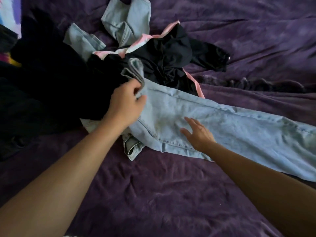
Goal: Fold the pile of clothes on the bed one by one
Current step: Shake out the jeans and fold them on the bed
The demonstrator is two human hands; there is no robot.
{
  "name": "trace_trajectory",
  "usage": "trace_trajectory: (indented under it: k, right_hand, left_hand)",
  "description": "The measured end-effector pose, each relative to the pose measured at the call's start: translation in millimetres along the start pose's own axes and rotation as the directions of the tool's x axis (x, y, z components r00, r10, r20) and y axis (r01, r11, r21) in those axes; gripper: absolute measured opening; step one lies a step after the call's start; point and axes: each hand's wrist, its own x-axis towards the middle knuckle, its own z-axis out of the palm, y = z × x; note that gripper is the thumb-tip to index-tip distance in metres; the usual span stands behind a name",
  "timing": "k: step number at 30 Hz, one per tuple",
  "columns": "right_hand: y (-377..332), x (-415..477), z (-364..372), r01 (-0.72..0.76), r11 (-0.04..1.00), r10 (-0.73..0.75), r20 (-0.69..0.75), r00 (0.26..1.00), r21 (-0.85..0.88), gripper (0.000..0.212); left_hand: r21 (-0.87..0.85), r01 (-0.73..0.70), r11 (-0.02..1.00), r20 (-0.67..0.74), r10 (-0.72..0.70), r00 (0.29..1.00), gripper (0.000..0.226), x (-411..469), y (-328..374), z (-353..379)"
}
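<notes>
Pale blue denim jeans [213, 124] are gripped by the left hand [126, 103] and pressed flat by the open-fingered right hand [198, 134], seemingly for folding, on the purple bed [153, 194].

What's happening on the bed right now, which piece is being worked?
A person is laying out light blue jeans on the purple bedspread. The left hand has a grip on the jeans' bunched upper end, while the right hand rests flat and open on the denim. No fold is made yet. Behind them lie a black garment with pink trim, more pale denim and dark clothes, unfolded.
</notes>
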Motion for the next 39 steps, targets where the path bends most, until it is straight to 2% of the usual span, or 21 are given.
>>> trace_trajectory:
  k: [3,6,7,8,10,11,12,14,18,20,22,24,26,29,31,33,35,37,39]
  right_hand:
    - [49.3,-22.8,-25.1,-0.166,0.982,0.173,-0.083,0.981,0.091,0.057]
    - [102.7,-48.4,-37.2,-0.306,0.938,0.321,-0.073,0.944,0.163,0.057]
    - [118.1,-56.1,-38.8,-0.329,0.925,0.347,-0.071,0.935,0.191,0.056]
    - [132.4,-63.3,-39.5,-0.345,0.912,0.368,-0.074,0.927,0.221,0.055]
    - [160.8,-75.1,-38.2,-0.362,0.892,0.397,-0.087,0.914,0.271,0.05]
    - [175.1,-79.8,-36.4,-0.367,0.884,0.408,-0.093,0.908,0.29,0.047]
    - [188.7,-84.1,-34.6,-0.371,0.874,0.418,-0.096,0.904,0.314,0.045]
    - [212.0,-92.1,-32.3,-0.367,0.851,0.43,-0.097,0.898,0.376,0.041]
    - [251.7,-108.7,-43.1,-0.317,0.856,0.408,-0.157,0.899,0.409,0.03]
    - [277.9,-121.2,-63.1,-0.317,0.842,0.445,-0.23,0.866,0.436,0.029]
    - [313.4,-137.4,-90.8,-0.326,0.816,0.514,-0.343,0.786,0.477,0.031]
    - [357.1,-152.6,-119.4,-0.369,0.812,0.566,-0.456,0.687,0.453,0.034]
    - [401.7,-161.4,-144.5,-0.444,0.786,0.616,-0.479,0.625,0.431,0.042]
    - [448.7,-159.5,-156.2,-0.55,0.682,0.719,-0.306,0.624,0.481,0.059]
    - [466.4,-148.7,-151.7,-0.586,0.643,0.742,-0.212,0.636,0.493,0.067]
    - [468.8,-137.1,-148.6,-0.567,0.667,0.723,-0.235,0.65,0.484,0.068]
    - [473.1,-127.0,-152.1,-0.526,0.65,0.73,-0.258,0.633,0.549,0.069]
    - [474.6,-122.5,-158.6,-0.424,0.553,0.747,-0.202,0.633,0.717,0.062]
    - [468.3,-125.7,-168.5,-0.301,0.33,0.744,-0.05,0.666,0.894,0.043]
  left_hand:
    - [0.059,-0.128,0.99,0.146,0.119,0.982,0.01,-12.5,66.5,43.6]
    - [0.063,-0.124,0.99,0.33,0.096,0.939,0.017,-32.6,109.9,108.8]
    - [0.04,-0.091,0.995,0.431,0.066,0.9,0.024,-38.9,116.4,132.0]
    - [0.018,-0.031,0.999,0.562,0.015,0.827,0.035,-44.9,119.8,154.7]
    - [0.072,0.065,0.995,0.795,-0.096,0.598,0.064,-59.0,116.9,195.8]
    - [0.136,0.046,0.99,0.849,-0.14,0.51,0.073,-66.7,111.6,213.5]
    - [0.204,0.003,0.979,0.865,-0.182,0.467,0.077,-74.3,104.9,228.0]
    - [0.322,-0.062,0.945,0.838,-0.254,0.483,0.078,-87.3,94.3,247.9]
    - [0.487,-0.129,0.864,0.724,-0.317,0.613,0.06,-97.2,108.4,271.2]
    - [0.496,-0.136,0.858,0.667,-0.276,0.692,0.045,-96.5,132.3,286.5]
    - [0.464,-0.163,0.871,0.652,-0.211,0.728,0.042,-97.2,163.2,306.7]
    - [0.408,-0.208,0.889,0.667,-0.134,0.733,0.044,-100.7,195.0,331.6]
    - [0.348,-0.221,0.911,0.676,-0.081,0.732,0.045,-106.3,224.0,359.1]
    - [0.365,-0.249,0.897,0.706,-0.092,0.702,0.05,-119.2,250.0,400.8]
    - [0.406,-0.247,0.88,0.743,-0.16,0.65,0.058,-127.1,255.2,427.1]
    - [0.428,-0.232,0.873,0.768,-0.216,0.603,0.065,-128.7,247.9,435.1]
    - [0.445,-0.241,0.862,0.779,-0.24,0.58,0.069,-127.3,240.3,440.4]
    - [0.441,-0.225,0.869,0.783,-0.25,0.569,0.069,-122.9,236.6,439.5]
    - [0.411,-0.182,0.893,0.784,-0.244,0.57,0.067,-117.6,237.1,434.7]
